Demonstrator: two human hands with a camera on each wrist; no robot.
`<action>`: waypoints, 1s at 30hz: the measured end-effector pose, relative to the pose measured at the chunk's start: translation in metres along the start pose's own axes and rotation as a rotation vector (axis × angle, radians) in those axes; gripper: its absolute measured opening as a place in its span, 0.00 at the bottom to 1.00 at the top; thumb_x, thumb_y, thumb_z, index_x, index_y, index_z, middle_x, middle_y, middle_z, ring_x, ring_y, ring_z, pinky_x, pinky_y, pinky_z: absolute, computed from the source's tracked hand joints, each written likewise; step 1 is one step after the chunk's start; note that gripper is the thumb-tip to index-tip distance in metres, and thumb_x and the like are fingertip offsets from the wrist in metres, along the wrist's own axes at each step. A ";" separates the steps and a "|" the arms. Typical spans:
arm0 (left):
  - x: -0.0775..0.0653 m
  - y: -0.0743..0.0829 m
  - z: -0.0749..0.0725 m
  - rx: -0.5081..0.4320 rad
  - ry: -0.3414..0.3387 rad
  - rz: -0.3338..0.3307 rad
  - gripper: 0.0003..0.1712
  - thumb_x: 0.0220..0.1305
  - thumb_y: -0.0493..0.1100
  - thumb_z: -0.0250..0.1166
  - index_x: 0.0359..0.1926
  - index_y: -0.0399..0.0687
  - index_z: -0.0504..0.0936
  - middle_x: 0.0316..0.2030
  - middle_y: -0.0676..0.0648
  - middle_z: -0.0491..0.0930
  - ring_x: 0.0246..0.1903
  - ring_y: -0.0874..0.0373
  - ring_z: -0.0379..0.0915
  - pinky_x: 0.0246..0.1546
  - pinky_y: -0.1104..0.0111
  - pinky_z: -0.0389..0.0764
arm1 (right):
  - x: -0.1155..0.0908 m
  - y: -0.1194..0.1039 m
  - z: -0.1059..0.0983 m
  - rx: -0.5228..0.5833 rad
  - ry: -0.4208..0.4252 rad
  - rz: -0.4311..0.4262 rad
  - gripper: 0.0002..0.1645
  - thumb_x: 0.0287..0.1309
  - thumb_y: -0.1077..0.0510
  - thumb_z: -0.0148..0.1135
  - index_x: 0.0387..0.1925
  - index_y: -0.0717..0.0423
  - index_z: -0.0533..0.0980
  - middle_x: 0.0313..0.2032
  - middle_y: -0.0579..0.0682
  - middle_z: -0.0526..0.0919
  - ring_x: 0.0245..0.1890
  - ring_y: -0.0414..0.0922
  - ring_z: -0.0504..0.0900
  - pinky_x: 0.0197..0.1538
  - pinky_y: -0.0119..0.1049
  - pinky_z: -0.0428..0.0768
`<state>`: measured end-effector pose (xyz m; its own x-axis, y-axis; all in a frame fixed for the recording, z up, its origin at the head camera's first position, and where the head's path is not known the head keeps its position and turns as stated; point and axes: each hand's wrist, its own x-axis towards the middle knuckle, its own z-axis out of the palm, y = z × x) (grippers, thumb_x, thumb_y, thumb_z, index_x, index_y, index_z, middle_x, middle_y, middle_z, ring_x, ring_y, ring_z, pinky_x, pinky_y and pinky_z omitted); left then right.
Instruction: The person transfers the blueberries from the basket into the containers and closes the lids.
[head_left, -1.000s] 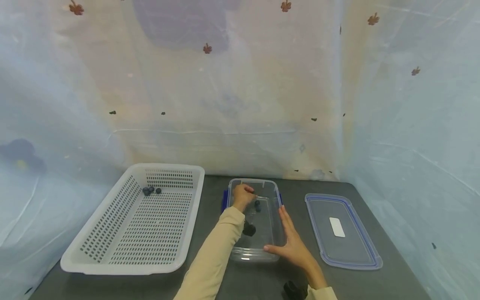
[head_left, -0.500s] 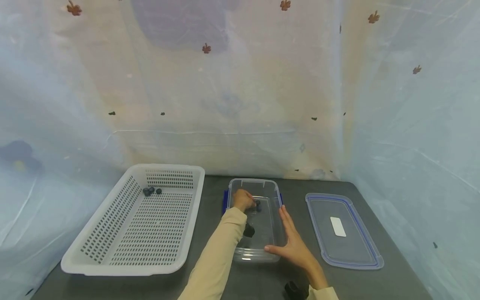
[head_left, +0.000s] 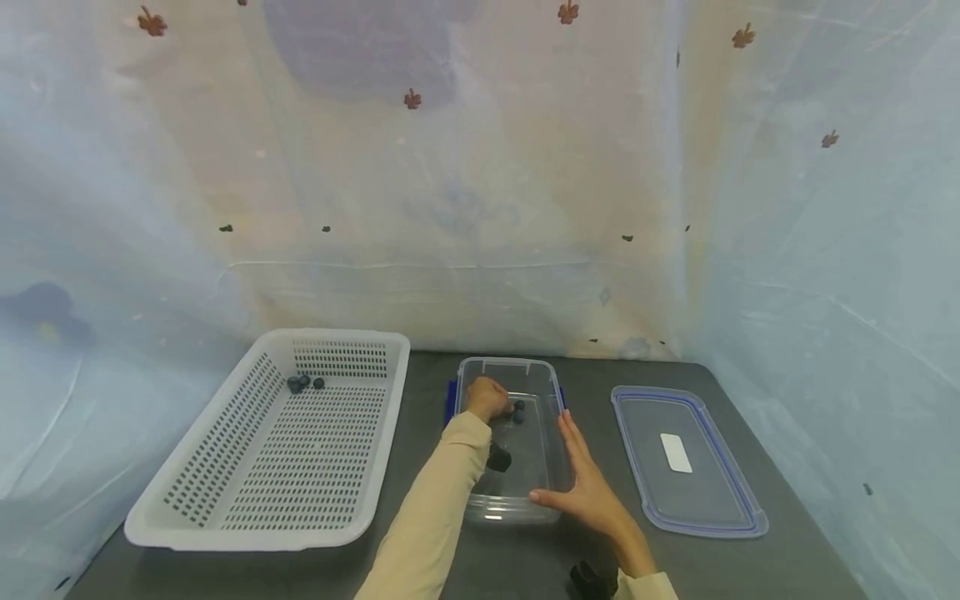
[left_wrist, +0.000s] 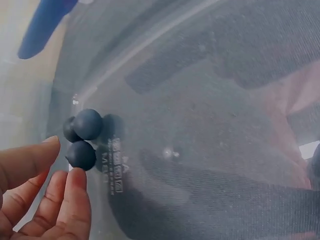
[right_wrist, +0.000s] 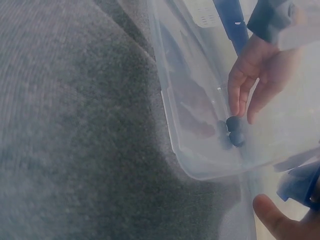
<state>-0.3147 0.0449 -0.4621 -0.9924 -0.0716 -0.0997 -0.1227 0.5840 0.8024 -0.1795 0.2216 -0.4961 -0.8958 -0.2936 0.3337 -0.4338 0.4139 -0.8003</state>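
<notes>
Two hands work at one clear plastic container [head_left: 531,471], uncovered, on the dark worktop [head_left: 525,567]. Nearest: pale sleeves [head_left: 427,525] and black wrist devices [head_left: 498,458]. Right hand [head_left: 588,492] lies at the container's right side, fingers straight, thumb spread toward the near wall; grip apart, nothing in it. Lid [head_left: 699,479], blue-edged and bearing a white label [head_left: 675,454], lies flat on the right, separate from the container. White perforated basket [head_left: 300,454] stands on the left. Farther in, left hand [head_left: 487,398] reaches inside the container over its left far part; grip apart, thumb and fingers separated at the dark round balls [left_wrist: 85,132]; fingertip contact cannot be told. Two balls are plain, lying close together on the container floor just right of the left hand; a third dark round shape shows partly behind them in the left wrist view. Three similar balls [head_left: 303,381] lie at the basket's far end, two grouped, one slightly right. Farthest: printed sheet [head_left: 465,208] behind the worktop.
</notes>
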 end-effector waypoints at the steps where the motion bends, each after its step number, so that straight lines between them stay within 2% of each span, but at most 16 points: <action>1: 0.006 -0.004 0.003 -0.008 -0.012 -0.002 0.08 0.45 0.32 0.77 0.29 0.41 0.87 0.31 0.45 0.82 0.46 0.42 0.73 0.52 0.57 0.73 | 0.000 0.000 0.000 -0.003 0.000 0.001 0.71 0.40 0.49 0.78 0.76 0.54 0.42 0.75 0.61 0.38 0.71 0.65 0.43 0.58 0.72 0.56; 6: 0.002 0.003 -0.006 -0.049 -0.041 0.037 0.10 0.47 0.34 0.76 0.34 0.40 0.87 0.33 0.46 0.83 0.42 0.46 0.77 0.47 0.60 0.77 | -0.001 0.001 0.001 -0.012 0.000 0.007 0.71 0.40 0.49 0.79 0.76 0.53 0.42 0.75 0.61 0.37 0.71 0.65 0.43 0.59 0.71 0.55; 10: 0.004 0.011 -0.013 -0.211 -0.127 0.021 0.13 0.52 0.36 0.74 0.40 0.36 0.85 0.36 0.44 0.83 0.38 0.49 0.81 0.38 0.65 0.81 | -0.001 0.002 0.000 -0.006 -0.001 0.009 0.71 0.41 0.50 0.79 0.76 0.53 0.41 0.75 0.61 0.37 0.71 0.64 0.42 0.60 0.71 0.53; 12: 0.006 0.015 -0.017 -0.305 -0.175 0.026 0.14 0.56 0.37 0.72 0.43 0.35 0.83 0.39 0.42 0.82 0.39 0.47 0.82 0.38 0.64 0.82 | -0.001 0.002 0.000 0.002 -0.001 0.007 0.71 0.41 0.51 0.78 0.76 0.53 0.41 0.75 0.61 0.37 0.71 0.65 0.42 0.59 0.72 0.54; 14: 0.009 0.018 -0.021 -0.367 -0.217 0.072 0.14 0.60 0.38 0.69 0.45 0.34 0.82 0.40 0.41 0.82 0.41 0.45 0.81 0.41 0.61 0.81 | -0.001 0.002 0.000 0.009 -0.001 0.003 0.71 0.41 0.51 0.78 0.76 0.53 0.41 0.75 0.62 0.37 0.71 0.66 0.42 0.58 0.73 0.54; 19: 0.010 0.023 -0.034 -0.486 -0.335 0.239 0.14 0.66 0.37 0.63 0.49 0.32 0.79 0.43 0.39 0.80 0.45 0.44 0.78 0.48 0.58 0.79 | -0.001 0.001 0.000 0.010 -0.001 -0.004 0.70 0.41 0.51 0.78 0.76 0.54 0.42 0.74 0.63 0.37 0.70 0.66 0.42 0.58 0.73 0.54; 24: 0.004 0.028 -0.052 -0.518 -0.426 0.314 0.16 0.69 0.39 0.61 0.53 0.33 0.77 0.47 0.38 0.79 0.48 0.44 0.77 0.51 0.58 0.77 | -0.002 0.001 0.000 0.007 -0.002 -0.003 0.70 0.40 0.52 0.78 0.76 0.55 0.42 0.74 0.63 0.38 0.70 0.66 0.41 0.58 0.73 0.53; 27: 0.000 0.031 -0.065 -0.518 -0.434 0.340 0.17 0.70 0.41 0.60 0.55 0.36 0.77 0.49 0.37 0.78 0.50 0.42 0.76 0.52 0.56 0.76 | -0.001 0.001 0.001 0.003 -0.001 -0.010 0.70 0.40 0.52 0.78 0.76 0.54 0.43 0.74 0.62 0.38 0.70 0.67 0.42 0.58 0.73 0.54; 30: -0.002 0.033 -0.075 -0.499 -0.423 0.368 0.16 0.70 0.43 0.60 0.54 0.39 0.77 0.50 0.37 0.77 0.50 0.42 0.75 0.50 0.58 0.76 | -0.002 0.002 0.000 0.010 -0.002 -0.009 0.70 0.41 0.52 0.78 0.76 0.53 0.42 0.74 0.62 0.37 0.70 0.67 0.42 0.57 0.74 0.54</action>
<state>-0.3167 0.0037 -0.3908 -0.8967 0.4335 0.0895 0.1310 0.0667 0.9891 -0.1785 0.2227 -0.4981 -0.8915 -0.2989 0.3403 -0.4412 0.4028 -0.8020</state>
